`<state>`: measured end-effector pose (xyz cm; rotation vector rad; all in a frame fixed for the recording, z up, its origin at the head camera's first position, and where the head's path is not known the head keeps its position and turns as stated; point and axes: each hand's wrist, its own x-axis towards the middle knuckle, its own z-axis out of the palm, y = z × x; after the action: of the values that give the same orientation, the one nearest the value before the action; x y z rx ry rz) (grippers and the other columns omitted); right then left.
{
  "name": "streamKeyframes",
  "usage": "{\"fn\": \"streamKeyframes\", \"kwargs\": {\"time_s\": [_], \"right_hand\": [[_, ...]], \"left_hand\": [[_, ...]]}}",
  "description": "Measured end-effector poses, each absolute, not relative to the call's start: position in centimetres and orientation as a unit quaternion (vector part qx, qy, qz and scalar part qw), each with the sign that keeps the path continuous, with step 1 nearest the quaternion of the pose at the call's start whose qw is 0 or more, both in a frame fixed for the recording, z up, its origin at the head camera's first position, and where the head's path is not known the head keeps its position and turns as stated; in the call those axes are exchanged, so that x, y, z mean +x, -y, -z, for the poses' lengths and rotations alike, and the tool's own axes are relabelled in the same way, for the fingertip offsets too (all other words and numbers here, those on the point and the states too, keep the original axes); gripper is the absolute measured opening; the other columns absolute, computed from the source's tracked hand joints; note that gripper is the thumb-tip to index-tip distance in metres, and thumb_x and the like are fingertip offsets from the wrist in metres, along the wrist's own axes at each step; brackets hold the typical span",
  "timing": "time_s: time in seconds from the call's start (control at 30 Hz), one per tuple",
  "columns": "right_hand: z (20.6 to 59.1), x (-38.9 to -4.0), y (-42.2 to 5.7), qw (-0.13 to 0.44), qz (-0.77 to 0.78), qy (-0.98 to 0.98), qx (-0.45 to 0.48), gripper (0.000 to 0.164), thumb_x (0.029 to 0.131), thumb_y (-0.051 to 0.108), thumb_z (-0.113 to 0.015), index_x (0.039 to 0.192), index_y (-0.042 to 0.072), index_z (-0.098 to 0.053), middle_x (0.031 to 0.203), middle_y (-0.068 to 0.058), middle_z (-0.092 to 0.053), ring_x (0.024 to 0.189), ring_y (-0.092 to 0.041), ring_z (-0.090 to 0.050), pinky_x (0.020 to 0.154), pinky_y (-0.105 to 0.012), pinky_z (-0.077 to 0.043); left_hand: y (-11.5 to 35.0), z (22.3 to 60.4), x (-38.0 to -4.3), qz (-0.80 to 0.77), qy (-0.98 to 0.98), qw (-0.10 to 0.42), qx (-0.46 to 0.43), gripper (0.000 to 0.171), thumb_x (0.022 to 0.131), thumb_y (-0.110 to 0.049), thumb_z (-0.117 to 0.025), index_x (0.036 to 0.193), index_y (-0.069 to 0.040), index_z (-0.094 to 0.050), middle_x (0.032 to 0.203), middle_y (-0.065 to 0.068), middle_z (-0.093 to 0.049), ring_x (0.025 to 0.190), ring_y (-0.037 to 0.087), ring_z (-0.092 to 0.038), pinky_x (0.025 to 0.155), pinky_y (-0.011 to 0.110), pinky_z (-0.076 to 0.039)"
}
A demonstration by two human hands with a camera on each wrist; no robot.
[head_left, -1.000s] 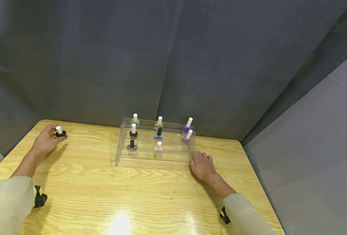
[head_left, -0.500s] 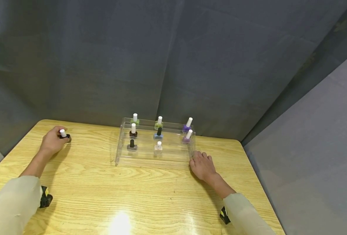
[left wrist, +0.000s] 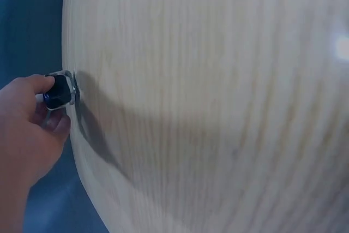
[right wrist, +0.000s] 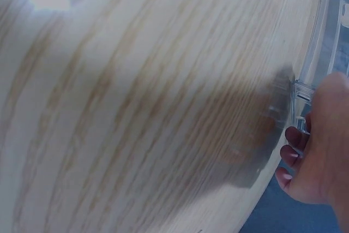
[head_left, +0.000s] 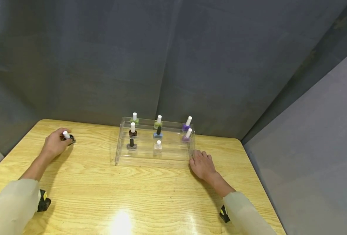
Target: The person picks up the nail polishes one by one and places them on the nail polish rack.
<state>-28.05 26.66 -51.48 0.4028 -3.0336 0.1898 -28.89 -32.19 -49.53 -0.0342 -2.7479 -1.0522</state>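
At the far left of the table, my left hand [head_left: 55,143] pinches a dark nail polish bottle [head_left: 71,140] with a white cap. In the left wrist view the bottle [left wrist: 58,92] sits between thumb and fingers, close to the tabletop; whether it touches is unclear. A clear acrylic tiered rack [head_left: 144,159] stands at the back middle, with several nail polish bottles on its steps. My right hand [head_left: 203,165] holds the rack's front right corner, thumb at the front and fingers at the side. The right wrist view shows the curled fingers [right wrist: 292,156] beside the clear rack edge [right wrist: 306,92].
The wooden table [head_left: 108,189] has its back edge against a dark grey curtain [head_left: 103,65]. A pale grey panel [head_left: 314,156] rises along the right side. On the rack's lowest step, a grey bottle [head_left: 131,146] and a clear-white bottle [head_left: 157,147] stand left and middle.
My left hand has moved right and slightly nearer with the dark bottle, the bottle tilting as it goes. The right hand and the rack have stayed in place.
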Motion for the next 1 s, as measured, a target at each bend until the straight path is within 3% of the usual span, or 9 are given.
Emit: {"fn": "streamKeyframes", "kwargs": {"time_s": [0.3,0.5,0.67,0.9,1.0], "right_hand": [[51.3,-28.1,-26.5,0.043,-0.06,0.988,0.134,0.023,0.096,0.031,-0.031,0.082,0.014,-0.036,0.076,-0.001,-0.038,0.074,-0.023,-0.034,0.063,-0.037,-0.024],[51.4,-28.1,-26.6,0.034,-0.059,0.989,0.13,0.025,0.097,0.032,-0.028,0.082,0.014,-0.036,0.078,-0.001,-0.038,0.076,-0.024,-0.034,0.064,-0.037,-0.024],[51.6,-28.2,-26.7,0.027,-0.058,0.989,0.131,0.026,0.097,0.033,-0.026,0.083,0.013,-0.036,0.078,-0.002,-0.039,0.077,-0.025,-0.034,0.065,-0.038,-0.024],[51.6,-28.2,-26.7,0.021,-0.06,0.99,0.127,0.025,0.097,0.033,-0.026,0.083,0.014,-0.035,0.078,-0.002,-0.038,0.077,-0.025,-0.033,0.065,-0.038,-0.023],[51.5,-28.1,-26.6,0.019,-0.061,0.99,0.126,0.026,0.098,0.033,-0.026,0.083,0.013,-0.035,0.078,-0.003,-0.038,0.077,-0.025,-0.033,0.065,-0.038,-0.023]], "left_hand": [[30.7,49.0,-27.9,0.4,0.911,0.097,-0.012,0.048,0.089,-0.009,-0.057,0.131,0.003,-0.036,0.113,0.033,-0.048,0.104,0.047,-0.049,0.077,0.053,-0.044],[29.3,48.5,-27.0,0.43,0.898,0.092,-0.016,0.046,0.089,-0.012,-0.059,0.128,0.0,-0.038,0.113,0.029,-0.052,0.106,0.043,-0.05,0.073,0.04,-0.047],[28.2,48.3,-26.7,0.441,0.89,0.102,-0.048,0.043,0.087,-0.008,-0.062,0.124,-0.001,-0.042,0.112,0.027,-0.054,0.106,0.042,-0.051,0.076,0.036,-0.046],[26.4,47.3,-26.4,0.482,0.862,0.112,-0.108,0.043,0.085,-0.003,-0.064,0.122,0.0,-0.044,0.113,0.021,-0.052,0.105,0.037,-0.05,0.075,0.014,-0.043],[25.5,46.5,-26.3,0.492,0.855,0.108,-0.119,0.042,0.085,-0.005,-0.064,0.122,-0.001,-0.043,0.113,0.019,-0.052,0.104,0.035,-0.05,0.073,0.013,-0.044]]}}
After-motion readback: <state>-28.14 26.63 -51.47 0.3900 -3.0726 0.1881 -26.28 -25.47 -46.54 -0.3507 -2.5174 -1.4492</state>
